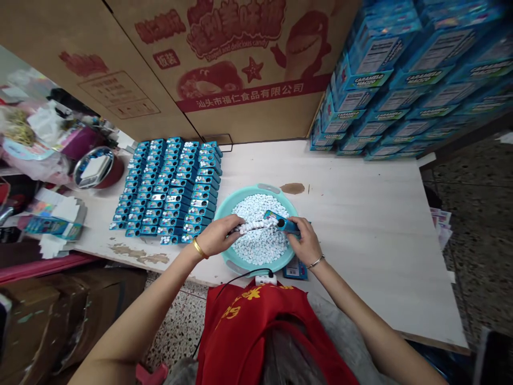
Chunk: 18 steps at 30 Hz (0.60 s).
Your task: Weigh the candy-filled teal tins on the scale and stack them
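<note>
Well, everything centres on the teal plastic basin (232,206), heaped with small white mints (260,246), and directly over it the right hand (306,241) curls around a slim blue candy dispenser (286,223), fingers closed on its body, while the left hand (218,235) pinches a short line of mints (252,226) running toward the dispenser's end, though how its fingertips meet is partly hidden. Those mints should handle as light, hard and slippery, apt to roll at the slightest tilt; the dispenser looks light and stiff, best held by its body, clear of the end. Left of the basin, blue dispensers (164,187) lie in tight rows on the white table (360,230); to its upper right, blue cartons (401,80) stand stacked.
</note>
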### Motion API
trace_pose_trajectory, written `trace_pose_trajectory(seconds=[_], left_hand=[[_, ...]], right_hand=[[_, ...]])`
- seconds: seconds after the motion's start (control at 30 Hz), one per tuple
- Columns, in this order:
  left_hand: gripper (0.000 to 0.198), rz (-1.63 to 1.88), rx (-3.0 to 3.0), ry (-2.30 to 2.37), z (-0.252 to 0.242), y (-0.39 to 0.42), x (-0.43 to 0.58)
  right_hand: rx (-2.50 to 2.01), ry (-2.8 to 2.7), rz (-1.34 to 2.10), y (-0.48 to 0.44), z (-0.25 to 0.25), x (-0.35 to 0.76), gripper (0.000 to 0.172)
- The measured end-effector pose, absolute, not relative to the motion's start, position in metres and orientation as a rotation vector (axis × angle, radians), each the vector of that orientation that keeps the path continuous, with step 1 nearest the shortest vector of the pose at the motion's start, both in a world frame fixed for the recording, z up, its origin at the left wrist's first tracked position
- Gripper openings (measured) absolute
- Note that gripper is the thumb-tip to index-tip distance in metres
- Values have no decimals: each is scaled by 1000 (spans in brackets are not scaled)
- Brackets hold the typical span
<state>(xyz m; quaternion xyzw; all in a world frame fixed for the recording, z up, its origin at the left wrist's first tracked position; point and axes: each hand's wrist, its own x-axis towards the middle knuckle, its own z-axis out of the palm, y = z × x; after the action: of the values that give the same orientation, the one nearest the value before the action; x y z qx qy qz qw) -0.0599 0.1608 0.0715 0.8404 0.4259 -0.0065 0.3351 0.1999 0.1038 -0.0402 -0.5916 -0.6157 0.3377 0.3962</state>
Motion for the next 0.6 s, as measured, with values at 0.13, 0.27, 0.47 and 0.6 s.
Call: trace_pose_trajectory(seconds=[0.13, 0.27, 0.47, 0.6], left_hand=[[22, -240, 2337, 1097, 90, 168, -40], [21, -490, 2387, 1194, 108, 168, -16], [23, -556, 2465, 1218, 125, 154, 6], [22, -422, 2430, 1350, 105, 154, -14]], right_hand=[[-1474, -1639, 807, 101, -43, 192, 35], [-1472, -1683, 779, 96, -49, 188, 37], [-1476, -1677, 774, 91, -57, 184, 38], [-1489, -1612, 781, 90, -57, 187, 37]])
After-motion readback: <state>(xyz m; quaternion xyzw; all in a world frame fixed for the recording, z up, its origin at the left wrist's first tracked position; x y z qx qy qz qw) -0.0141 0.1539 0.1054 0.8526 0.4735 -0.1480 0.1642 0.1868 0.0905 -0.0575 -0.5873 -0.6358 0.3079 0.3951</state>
